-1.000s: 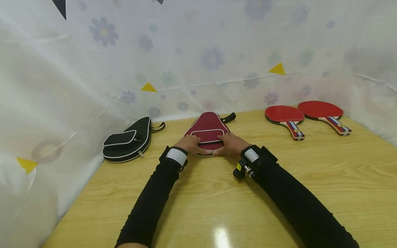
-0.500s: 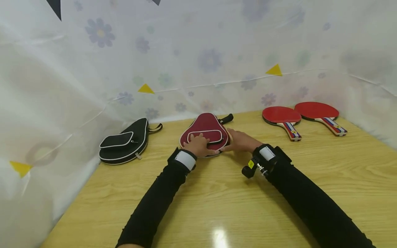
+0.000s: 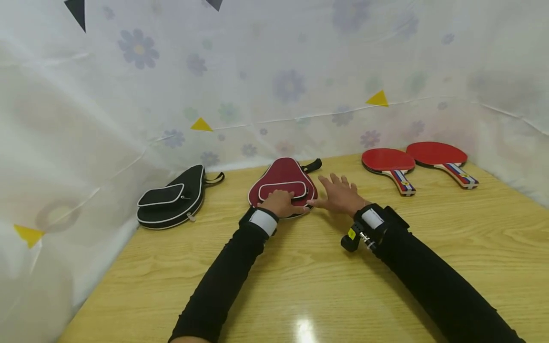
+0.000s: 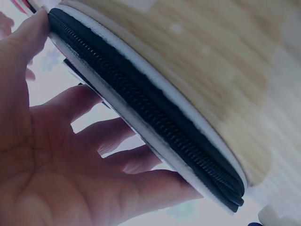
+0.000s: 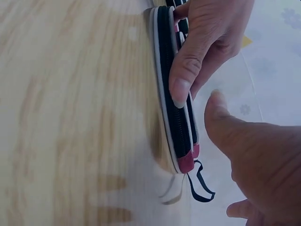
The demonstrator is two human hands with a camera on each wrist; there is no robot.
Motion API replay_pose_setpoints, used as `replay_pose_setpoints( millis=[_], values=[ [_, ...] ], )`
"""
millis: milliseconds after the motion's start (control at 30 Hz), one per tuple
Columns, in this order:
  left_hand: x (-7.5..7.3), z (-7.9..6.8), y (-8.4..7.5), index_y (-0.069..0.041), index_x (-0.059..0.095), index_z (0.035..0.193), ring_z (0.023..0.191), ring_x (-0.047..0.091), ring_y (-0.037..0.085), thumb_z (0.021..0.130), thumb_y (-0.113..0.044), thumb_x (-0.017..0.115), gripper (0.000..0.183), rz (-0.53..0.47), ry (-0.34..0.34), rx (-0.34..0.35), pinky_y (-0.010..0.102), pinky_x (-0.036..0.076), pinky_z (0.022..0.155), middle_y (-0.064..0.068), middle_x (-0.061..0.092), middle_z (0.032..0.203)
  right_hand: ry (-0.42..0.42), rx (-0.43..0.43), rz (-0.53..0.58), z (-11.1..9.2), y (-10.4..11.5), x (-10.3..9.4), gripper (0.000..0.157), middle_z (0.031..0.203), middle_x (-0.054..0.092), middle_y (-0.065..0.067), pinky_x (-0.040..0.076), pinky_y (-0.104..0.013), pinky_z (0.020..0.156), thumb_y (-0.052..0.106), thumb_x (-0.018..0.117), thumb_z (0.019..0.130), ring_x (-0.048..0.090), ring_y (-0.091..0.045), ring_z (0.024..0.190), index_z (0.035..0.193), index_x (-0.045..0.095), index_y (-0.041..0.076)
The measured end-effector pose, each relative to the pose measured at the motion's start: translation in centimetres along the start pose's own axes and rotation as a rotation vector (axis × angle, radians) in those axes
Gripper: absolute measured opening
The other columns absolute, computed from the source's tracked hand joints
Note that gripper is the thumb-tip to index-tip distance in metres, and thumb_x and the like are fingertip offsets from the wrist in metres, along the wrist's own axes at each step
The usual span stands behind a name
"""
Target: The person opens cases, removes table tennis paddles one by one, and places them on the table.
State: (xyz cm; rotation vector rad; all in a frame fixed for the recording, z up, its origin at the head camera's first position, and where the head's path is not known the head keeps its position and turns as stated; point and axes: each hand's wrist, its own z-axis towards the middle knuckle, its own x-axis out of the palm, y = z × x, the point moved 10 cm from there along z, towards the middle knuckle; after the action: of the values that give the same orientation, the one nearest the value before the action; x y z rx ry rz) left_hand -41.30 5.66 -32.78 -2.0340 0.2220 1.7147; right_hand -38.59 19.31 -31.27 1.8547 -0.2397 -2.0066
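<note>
I see a dark red case [image 3: 286,171] lying flat on the tabletop [image 3: 283,267], pear-shaped, its narrow end farthest off, with white piping, an outlined pocket [image 3: 283,186], a black zip [image 4: 150,110] along its side and a black strap [image 3: 313,166] at the far right. My left hand [image 3: 280,204] holds its near part, fingers [image 4: 162,186] bent over the pocket, thumb [image 5: 183,77] against the zipped edge. My right hand [image 3: 340,196] is just beside it, fingers spread wide, gripping nothing; I can't tell whether its thumb tip touches the case. The left hand covers part of the pocket, its fingertips hide behind the case in the left wrist view, and the right wrist view cuts off much of the right hand.
</note>
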Motion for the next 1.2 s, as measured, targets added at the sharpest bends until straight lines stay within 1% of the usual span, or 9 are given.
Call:
replay_pose_setpoints(
  millis=[133, 233, 333, 467, 700, 833, 1000, 1200],
  values=[
    [0.0, -0.1, -0.1, -0.014, 0.041, 0.156, 0.145, 0.034, 0.04, 0.095, -0.056, 0.063, 0.077, 0.002, -0.004, 0.008, 0.074, 0.03, 0.105, 0.017, 0.037, 0.159, 0.002, 0.01, -0.008, 0.0, -0.3, 0.1, 0.086, 0.159, 0.019, -0.037, 0.01, -0.076, 0.11, 0.047, 0.067, 0.095, 0.009, -0.062, 0.144, 0.158, 0.029, 0.002],
    [-0.1, -0.3, 0.0, -0.014, 0.041, 0.156, 0.145, 0.034, 0.041, 0.095, -0.056, 0.063, 0.077, 0.003, -0.003, 0.009, 0.074, 0.03, 0.106, 0.017, 0.036, 0.159, 0.011, 0.011, -0.007, 0.0, -0.3, 0.0, 0.085, 0.159, 0.018, -0.037, 0.01, -0.076, 0.11, 0.047, 0.066, 0.096, 0.009, -0.063, 0.144, 0.158, 0.029, 0.001],
    [-0.2, -0.3, 0.3, -0.013, 0.041, 0.156, 0.146, 0.032, 0.042, 0.096, -0.055, 0.062, 0.076, 0.004, -0.003, 0.009, 0.073, 0.029, 0.106, 0.018, 0.036, 0.159, 0.024, 0.017, 0.004, -0.1, -0.5, -0.1, 0.085, 0.159, 0.017, -0.037, 0.009, -0.076, 0.11, 0.046, 0.065, 0.097, 0.008, -0.063, 0.144, 0.158, 0.028, 0.001],
    [-0.4, -0.5, 1.3, -0.012, 0.04, 0.156, 0.147, 0.031, 0.041, 0.097, -0.055, 0.06, 0.076, 0.005, 0.002, 0.001, 0.07, 0.029, 0.109, 0.018, 0.035, 0.16, 0.043, 0.028, 0.017, -0.2, -0.8, 0.0, 0.085, 0.159, 0.015, -0.038, 0.008, -0.077, 0.11, 0.046, 0.064, 0.097, 0.006, -0.063, 0.144, 0.158, 0.027, 0.0],
    [-0.6, -0.7, 3.1, -0.011, 0.039, 0.156, 0.148, 0.03, 0.038, 0.098, -0.054, 0.059, 0.076, 0.034, 0.023, 0.017, 0.055, 0.029, 0.116, 0.019, 0.035, 0.16, 0.058, 0.034, 0.024, -0.5, -0.9, 0.2, 0.084, 0.159, 0.016, -0.038, 0.008, -0.077, 0.11, 0.048, 0.062, 0.098, 0.007, -0.063, 0.144, 0.158, 0.027, 0.0],
    [-0.6, -0.7, 3.9, -0.011, 0.038, 0.156, 0.147, 0.032, 0.038, 0.098, -0.054, 0.059, 0.076, 0.035, 0.03, 0.01, 0.053, 0.031, 0.116, 0.019, 0.036, 0.159, 0.068, 0.031, 0.021, -0.5, -0.8, 0.4, 0.083, 0.159, 0.016, -0.037, 0.008, -0.076, 0.11, 0.047, 0.061, 0.099, 0.007, -0.063, 0.144, 0.158, 0.027, 0.0],
    [-0.7, -0.7, 4.5, -0.009, 0.04, 0.155, 0.145, 0.036, 0.038, 0.098, -0.054, 0.059, 0.075, 0.042, 0.026, 0.018, 0.052, 0.034, 0.115, 0.02, 0.039, 0.157, 0.063, 0.028, 0.015, -0.5, -0.6, 0.4, 0.082, 0.159, 0.017, -0.037, 0.009, -0.077, 0.11, 0.046, 0.061, 0.099, 0.008, -0.063, 0.144, 0.158, 0.028, -0.001],
    [-0.7, -0.8, 5.2, -0.011, 0.039, 0.156, 0.146, 0.034, 0.038, 0.098, -0.055, 0.059, 0.076, 0.037, 0.036, 0.008, 0.051, 0.033, 0.115, 0.021, 0.037, 0.158, 0.051, 0.02, 0.0, -0.5, -0.8, 0.4, 0.081, 0.158, 0.02, -0.038, 0.011, -0.077, 0.109, 0.046, 0.061, 0.099, 0.011, -0.063, 0.143, 0.156, 0.03, -0.003]
  ],
)
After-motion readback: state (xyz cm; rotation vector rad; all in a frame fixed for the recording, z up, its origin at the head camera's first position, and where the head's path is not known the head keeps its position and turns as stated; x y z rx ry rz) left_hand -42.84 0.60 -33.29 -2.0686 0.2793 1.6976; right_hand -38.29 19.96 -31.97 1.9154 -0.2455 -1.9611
